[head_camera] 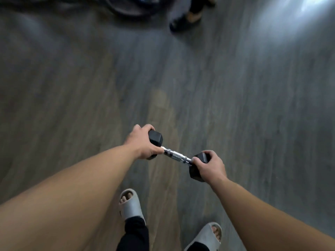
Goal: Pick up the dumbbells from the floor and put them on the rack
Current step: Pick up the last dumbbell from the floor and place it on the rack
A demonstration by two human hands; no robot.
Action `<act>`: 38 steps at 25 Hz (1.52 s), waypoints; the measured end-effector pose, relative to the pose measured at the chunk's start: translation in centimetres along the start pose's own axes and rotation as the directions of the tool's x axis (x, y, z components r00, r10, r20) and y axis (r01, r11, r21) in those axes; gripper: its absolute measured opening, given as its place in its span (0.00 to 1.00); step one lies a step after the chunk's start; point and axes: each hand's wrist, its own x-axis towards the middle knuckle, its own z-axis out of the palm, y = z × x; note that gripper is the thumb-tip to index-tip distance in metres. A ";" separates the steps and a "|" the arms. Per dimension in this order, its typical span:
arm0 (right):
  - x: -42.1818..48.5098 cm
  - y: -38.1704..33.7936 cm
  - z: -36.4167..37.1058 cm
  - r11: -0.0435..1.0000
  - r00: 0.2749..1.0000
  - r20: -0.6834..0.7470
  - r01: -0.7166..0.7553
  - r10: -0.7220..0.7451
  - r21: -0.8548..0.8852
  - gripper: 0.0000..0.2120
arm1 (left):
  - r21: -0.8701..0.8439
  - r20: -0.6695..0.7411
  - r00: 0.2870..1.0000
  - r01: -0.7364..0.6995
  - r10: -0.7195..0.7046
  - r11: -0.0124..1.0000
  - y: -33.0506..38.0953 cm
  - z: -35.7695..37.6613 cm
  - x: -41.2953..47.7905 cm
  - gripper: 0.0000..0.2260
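Observation:
I hold one dumbbell (176, 155) off the floor in front of me, with black hex heads and a knurled chrome handle. My left hand (142, 143) is wrapped around its left head. My right hand (211, 166) grips the right head, which sits lower and nearer to me. The handle between my hands is bare. The dumbbell slants from upper left to lower right. No rack is visible in the head view, and no other dumbbell lies on the floor here.
Grey-brown wood-plank floor (253, 105) stretches ahead. My feet in grey slides (129, 205) stand below the dumbbell. Another person's sandalled feet (186, 20) stand at the top, beside dark blurred equipment (126, 6). Bright glare marks the top right.

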 end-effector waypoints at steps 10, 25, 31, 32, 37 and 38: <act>-26.9 -38.8 6.7 0.914 0.912 0.079 0.406 -0.403 -0.027 0.19 | -0.067 -0.395 0.918 0.014 -0.039 0.998 -8.9 -43.9 -18.2 0.41; -46.5 -71.0 42.0 0.619 0.530 0.541 0.785 -0.653 -0.022 0.23 | -0.465 -0.612 0.578 0.291 -0.540 0.836 -42.2 -72.6 -29.8 0.39; -51.5 -82.5 58.4 0.603 0.463 0.653 0.798 -0.600 -0.011 0.19 | -0.521 -0.604 0.468 0.382 -0.646 0.764 -54.6 -84.7 -28.5 0.39; -52.6 -84.2 60.6 0.596 0.452 0.664 0.803 -0.595 -0.013 0.19 | -0.533 -0.598 0.464 0.380 -0.654 0.756 -56.6 -86.5 -28.6 0.38; -57.0 -92.2 73.2 0.591 0.444 0.678 0.807 -0.586 -0.018 0.17 | -0.536 -0.596 0.478 0.362 -0.645 0.763 -68.3 -96.2 -26.5 0.33; -57.6 -93.5 76.2 0.603 0.456 0.669 0.798 -0.587 -0.015 0.16 | -0.515 -0.601 0.493 0.364 -0.630 0.776 -71.2 -98.4 -25.5 0.33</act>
